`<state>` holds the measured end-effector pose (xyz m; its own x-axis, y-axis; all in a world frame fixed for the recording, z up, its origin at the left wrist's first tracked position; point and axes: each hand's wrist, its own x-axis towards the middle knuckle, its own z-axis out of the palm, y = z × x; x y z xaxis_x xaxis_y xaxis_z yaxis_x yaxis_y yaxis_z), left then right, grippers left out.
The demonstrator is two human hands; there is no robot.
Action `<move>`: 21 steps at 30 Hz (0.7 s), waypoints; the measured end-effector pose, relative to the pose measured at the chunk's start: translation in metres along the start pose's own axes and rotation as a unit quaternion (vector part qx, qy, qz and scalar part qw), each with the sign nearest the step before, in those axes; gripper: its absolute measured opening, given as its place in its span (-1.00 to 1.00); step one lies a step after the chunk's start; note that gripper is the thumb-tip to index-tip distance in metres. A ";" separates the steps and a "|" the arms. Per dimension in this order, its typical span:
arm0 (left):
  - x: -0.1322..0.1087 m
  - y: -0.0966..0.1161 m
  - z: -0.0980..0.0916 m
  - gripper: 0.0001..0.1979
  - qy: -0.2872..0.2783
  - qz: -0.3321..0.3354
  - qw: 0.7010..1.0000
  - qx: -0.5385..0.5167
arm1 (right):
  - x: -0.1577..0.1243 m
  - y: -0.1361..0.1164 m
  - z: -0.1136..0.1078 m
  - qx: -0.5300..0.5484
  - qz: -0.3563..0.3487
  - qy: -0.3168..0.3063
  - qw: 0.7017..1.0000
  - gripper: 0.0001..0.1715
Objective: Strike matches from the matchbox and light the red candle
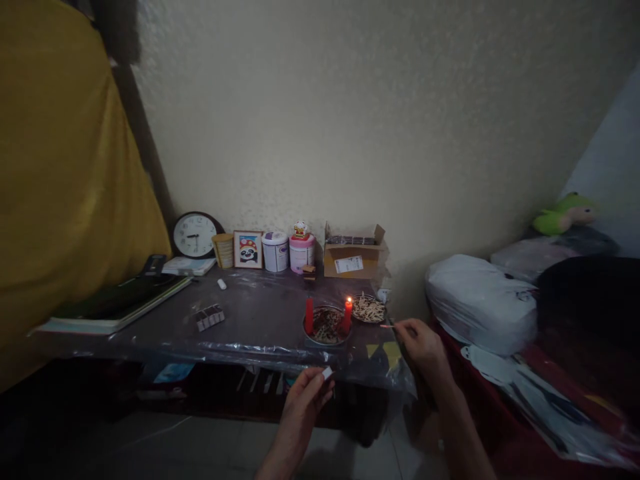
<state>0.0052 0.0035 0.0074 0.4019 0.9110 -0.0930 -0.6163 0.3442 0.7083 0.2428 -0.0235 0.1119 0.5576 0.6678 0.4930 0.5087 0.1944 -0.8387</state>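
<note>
In front of the table edge, my left hand [303,407] is closed around a small white matchbox [327,373]. My right hand [424,347] pinches a matchstick [387,326], its tip pointing left near the table's right corner. Two red candles stand upright in a round dish: the right candle [348,316] burns with a small flame, and the left candle [309,317] shows no flame. Dark and pale bits fill the dish [327,342] between them. Just behind and to the right, a plate holds a heap of pale matchsticks [369,309].
Several matchboxes [210,317] lie in a row on the plastic-covered table [260,313]. Along the wall stand a clock [195,235], a panda picture [249,249], two tins and an open cardboard box [353,260]. White bags [480,300] sit to the right.
</note>
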 end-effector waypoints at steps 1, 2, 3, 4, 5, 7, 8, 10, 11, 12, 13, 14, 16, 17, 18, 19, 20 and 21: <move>0.001 -0.001 0.000 -0.80 0.002 -0.002 1.000 0.000 | -0.002 0.004 -0.004 -0.011 0.004 0.017 1.000 -0.66; 0.002 -0.001 -0.001 -0.80 0.003 -0.004 1.000 0.000 | -0.004 0.007 -0.008 -0.007 0.010 0.027 1.000 -0.68; 0.003 -0.002 -0.001 -0.80 0.004 -0.007 1.000 -0.001 | -0.006 0.009 -0.011 -0.001 0.011 0.022 1.000 -0.69; 0.004 -0.003 -0.002 -0.80 0.006 -0.011 1.000 -0.002 | -0.007 0.011 -0.014 0.007 0.009 0.006 1.000 -0.69; 0.004 -0.004 -0.002 -0.80 0.008 -0.013 1.000 -0.002 | -0.009 0.012 -0.016 0.018 0.004 -0.020 1.000 -0.68; 0.004 -0.004 -0.002 -0.81 0.009 -0.018 1.000 0.001 | -0.012 0.016 -0.018 0.007 -0.006 -0.063 0.998 -0.67; 0.004 -0.004 -0.002 -0.81 0.009 -0.019 1.000 0.002 | -0.013 0.020 -0.018 -0.014 -0.009 -0.065 0.998 -0.68; 0.003 -0.004 -0.002 -0.81 0.008 -0.023 1.000 0.004 | -0.014 0.027 -0.018 -0.072 0.000 -0.025 0.997 -0.72; 0.002 -0.003 -0.001 -0.81 0.008 -0.025 1.000 0.006 | -0.013 0.029 -0.018 -0.096 0.007 -0.001 0.995 -0.74; 0.002 -0.003 -0.001 -0.80 0.010 -0.026 1.000 0.007 | -0.012 0.031 -0.018 -0.106 0.018 0.017 0.994 -0.73; 0.001 -0.003 -0.001 -0.80 0.011 -0.027 1.000 0.008 | -0.012 0.031 -0.018 -0.099 0.032 0.024 0.994 -0.71; 0.001 -0.002 -0.001 -0.80 0.010 -0.027 1.000 0.009 | -0.012 0.030 -0.018 -0.084 0.047 0.021 0.995 -0.69; 0.001 -0.002 -0.001 -0.79 0.007 -0.027 1.000 0.005 | -0.013 0.024 -0.020 -0.028 0.074 -0.007 0.997 -0.67; 0.001 -0.002 -0.001 -0.79 0.004 -0.028 1.000 0.003 | -0.014 0.020 -0.020 0.010 0.081 -0.026 0.996 -0.67; 0.002 -0.003 -0.001 -0.79 0.002 -0.030 1.000 0.001 | -0.016 0.017 -0.021 0.047 0.085 -0.047 0.994 -0.66; 0.002 -0.003 -0.001 -0.78 0.001 -0.032 0.999 0.000 | -0.018 0.016 -0.021 0.077 0.083 -0.071 0.991 -0.66; 0.002 -0.003 -0.001 -0.78 0.002 -0.034 0.999 0.000 | -0.019 0.017 -0.022 0.089 0.080 -0.092 0.989 -0.66; 0.002 -0.003 -0.001 -0.78 0.006 -0.035 0.999 0.001 | -0.020 0.019 -0.021 0.079 0.076 -0.100 0.989 -0.67</move>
<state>0.0068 0.0042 0.0042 0.4365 0.8871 -0.1504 -0.5852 0.4069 0.7014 0.2554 -0.0483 0.0905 0.4715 0.8235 0.3156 0.3115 0.1793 -0.9332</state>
